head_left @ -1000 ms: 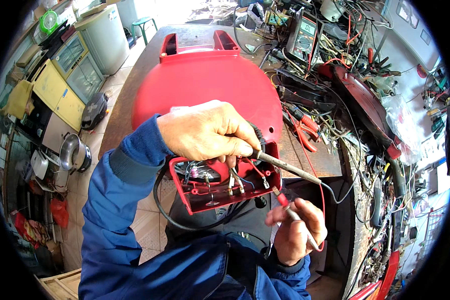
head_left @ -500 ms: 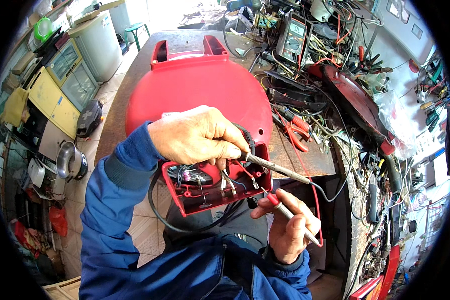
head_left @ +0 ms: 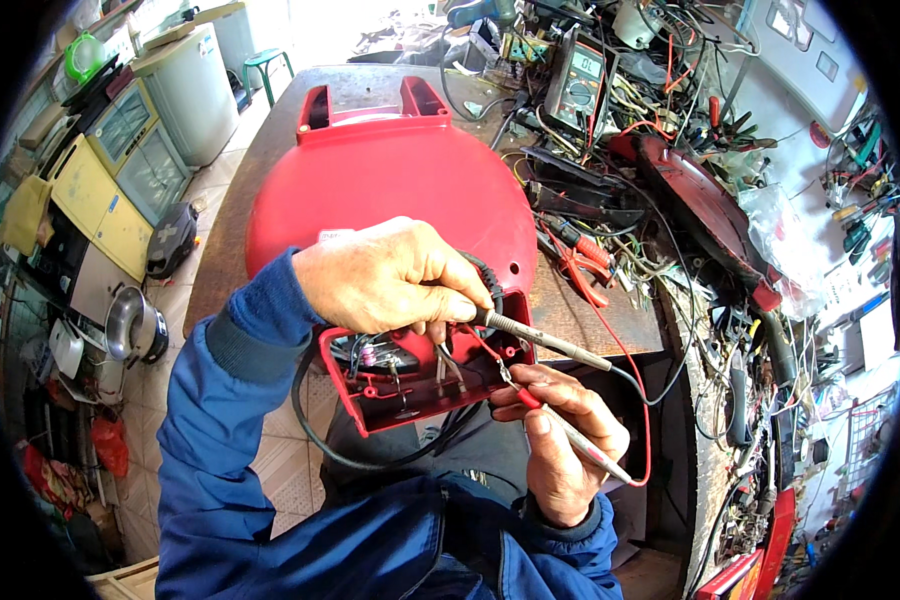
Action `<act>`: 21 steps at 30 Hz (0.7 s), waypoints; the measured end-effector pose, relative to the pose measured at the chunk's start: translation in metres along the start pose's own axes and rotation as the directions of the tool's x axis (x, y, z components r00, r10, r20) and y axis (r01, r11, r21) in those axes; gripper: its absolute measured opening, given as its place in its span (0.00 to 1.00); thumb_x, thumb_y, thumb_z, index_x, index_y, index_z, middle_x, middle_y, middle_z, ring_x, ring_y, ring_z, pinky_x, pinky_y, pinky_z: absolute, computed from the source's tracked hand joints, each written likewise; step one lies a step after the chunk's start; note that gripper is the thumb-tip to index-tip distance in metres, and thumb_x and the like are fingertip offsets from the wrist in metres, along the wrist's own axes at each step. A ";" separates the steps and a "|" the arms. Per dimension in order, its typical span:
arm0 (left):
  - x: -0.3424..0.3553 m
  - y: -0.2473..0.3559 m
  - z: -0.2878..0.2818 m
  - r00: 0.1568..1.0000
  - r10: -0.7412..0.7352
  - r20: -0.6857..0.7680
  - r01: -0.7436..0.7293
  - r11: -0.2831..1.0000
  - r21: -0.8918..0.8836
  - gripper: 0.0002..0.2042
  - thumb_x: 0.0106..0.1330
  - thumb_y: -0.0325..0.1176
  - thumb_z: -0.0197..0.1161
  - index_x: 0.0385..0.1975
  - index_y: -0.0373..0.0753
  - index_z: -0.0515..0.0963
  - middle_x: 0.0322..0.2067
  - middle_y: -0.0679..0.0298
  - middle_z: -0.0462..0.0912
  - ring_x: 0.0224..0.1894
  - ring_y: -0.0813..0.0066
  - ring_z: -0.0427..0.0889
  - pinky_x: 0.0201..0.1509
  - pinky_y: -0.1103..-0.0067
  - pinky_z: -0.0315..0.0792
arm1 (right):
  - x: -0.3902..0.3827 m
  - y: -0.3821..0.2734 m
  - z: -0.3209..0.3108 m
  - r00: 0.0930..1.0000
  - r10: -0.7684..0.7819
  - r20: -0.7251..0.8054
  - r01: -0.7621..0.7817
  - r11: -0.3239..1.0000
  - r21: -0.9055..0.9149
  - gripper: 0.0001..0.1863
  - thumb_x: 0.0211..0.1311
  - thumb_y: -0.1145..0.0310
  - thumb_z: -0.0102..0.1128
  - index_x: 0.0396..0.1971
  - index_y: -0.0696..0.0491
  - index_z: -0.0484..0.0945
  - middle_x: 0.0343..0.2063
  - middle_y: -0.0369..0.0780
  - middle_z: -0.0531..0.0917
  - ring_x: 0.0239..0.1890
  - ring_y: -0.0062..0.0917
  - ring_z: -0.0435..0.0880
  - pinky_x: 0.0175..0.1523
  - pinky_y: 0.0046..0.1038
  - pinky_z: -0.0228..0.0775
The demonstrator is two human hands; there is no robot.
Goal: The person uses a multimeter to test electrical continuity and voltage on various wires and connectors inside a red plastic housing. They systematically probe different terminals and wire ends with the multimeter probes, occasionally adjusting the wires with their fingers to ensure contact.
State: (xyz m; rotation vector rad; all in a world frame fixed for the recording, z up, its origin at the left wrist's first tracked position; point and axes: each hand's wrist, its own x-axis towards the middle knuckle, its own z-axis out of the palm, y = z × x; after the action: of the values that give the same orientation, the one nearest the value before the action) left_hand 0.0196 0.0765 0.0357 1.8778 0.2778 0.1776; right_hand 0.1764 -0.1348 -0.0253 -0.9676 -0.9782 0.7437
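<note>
A red rounded appliance housing lies on the bench, its open wiring compartment facing me. My left hand reaches over that compartment, thumb and fingers pinched on a grey-handled test probe that points left; its tip is hidden by the fingers. Below it, my right hand is closed around a red-collared test probe. That probe's tip is up at a metal terminal on a red wire; whether they touch I cannot tell. Several wires with metal ends hang in the compartment beneath my left fingers.
A multimeter with a lit display stands at the back right. Tangled cables, red-handled pliers and a red curved panel crowd the bench's right side. A black power cord loops below the compartment. Cabinets and a metal pot are at left.
My right hand has moved slightly up and left, bringing the red probe's tip to the red wire's terminal. My left hand keeps its pinch. The view has shifted a little.
</note>
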 end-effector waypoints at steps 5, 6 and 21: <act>-0.002 0.000 0.002 1.000 -0.012 -0.018 0.011 1.000 -0.009 0.10 0.72 0.28 0.61 0.46 0.30 0.83 0.26 0.64 0.85 0.26 0.83 0.81 0.30 0.84 0.75 | 0.000 0.001 0.000 0.999 0.007 0.031 -0.007 1.000 0.011 0.10 0.66 0.78 0.63 0.44 0.66 0.79 0.47 0.54 0.84 0.45 0.37 0.88 0.52 0.36 0.81; -0.001 0.003 0.001 1.000 0.009 -0.005 -0.009 1.000 0.018 0.10 0.72 0.28 0.61 0.46 0.30 0.83 0.27 0.64 0.86 0.27 0.83 0.81 0.30 0.84 0.75 | -0.001 0.003 0.000 1.000 -0.010 0.019 0.010 1.000 0.021 0.09 0.66 0.78 0.63 0.43 0.67 0.79 0.47 0.54 0.84 0.44 0.37 0.88 0.52 0.36 0.81; -0.001 -0.002 -0.001 1.000 -0.031 -0.006 0.031 0.999 0.033 0.12 0.73 0.30 0.61 0.49 0.29 0.81 0.31 0.61 0.87 0.30 0.81 0.84 0.35 0.82 0.78 | -0.002 0.003 -0.002 0.999 0.029 0.015 -0.030 0.998 0.060 0.09 0.69 0.80 0.59 0.44 0.69 0.78 0.47 0.54 0.84 0.48 0.38 0.88 0.56 0.36 0.80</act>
State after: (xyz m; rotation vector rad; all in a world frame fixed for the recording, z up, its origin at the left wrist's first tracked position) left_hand 0.0181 0.0776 0.0343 1.9045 0.3150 0.1585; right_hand 0.1770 -0.1355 -0.0290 -0.9274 -0.9498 0.8013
